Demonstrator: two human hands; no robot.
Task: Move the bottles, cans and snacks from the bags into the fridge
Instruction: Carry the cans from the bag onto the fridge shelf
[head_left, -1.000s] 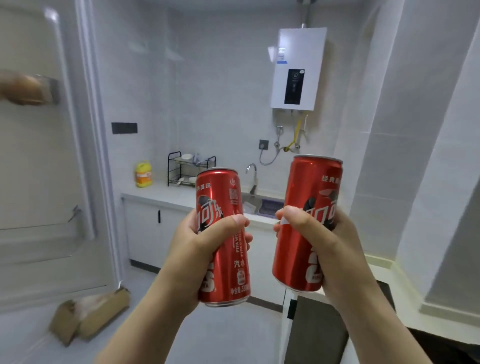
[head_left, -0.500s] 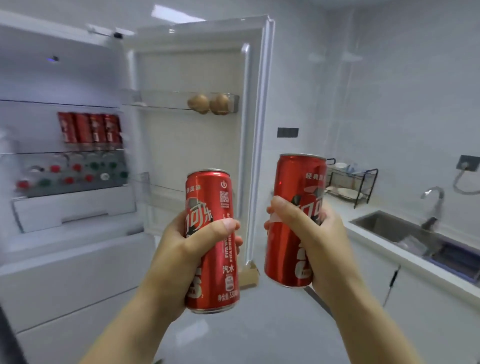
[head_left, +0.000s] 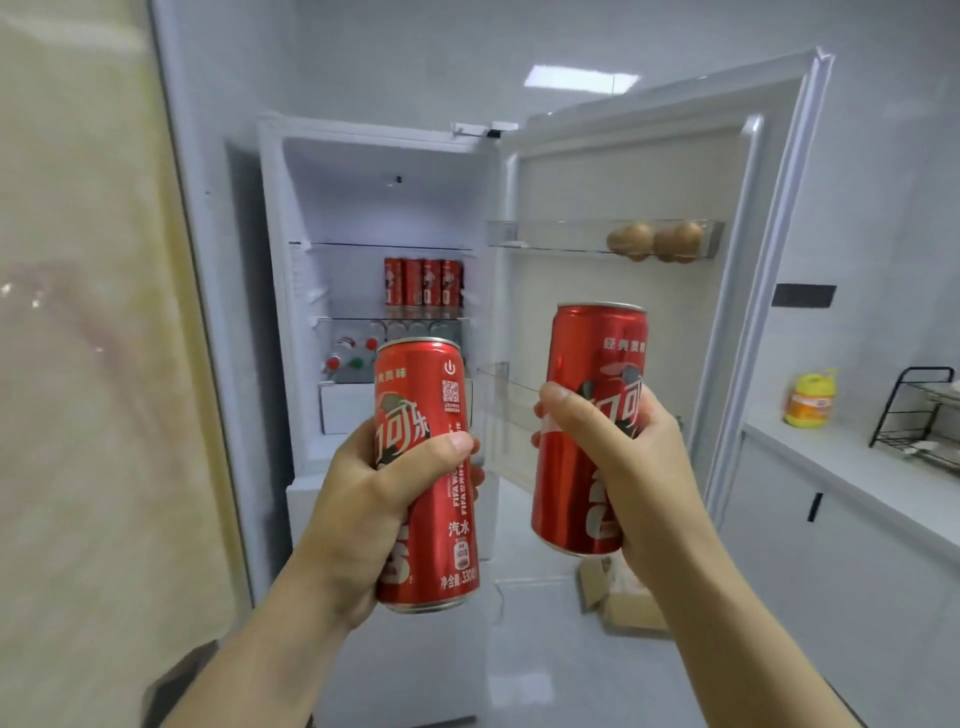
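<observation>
Swinging round, I had brought the open fridge (head_left: 374, 208) square ahead, ready for loading. My left grip (head_left: 374, 499) wrapped the left can (head_left: 426, 395), my right grip (head_left: 628, 467) the right can (head_left: 597, 353), both upright for shelving, short of the shelved cans (head_left: 423, 283).

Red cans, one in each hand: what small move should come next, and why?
Probably carry both forward to the open fridge. The left hand grips the left can, the right hand the right can, both short of the middle shelf, where a row of red cans stands with room at its left.
</observation>
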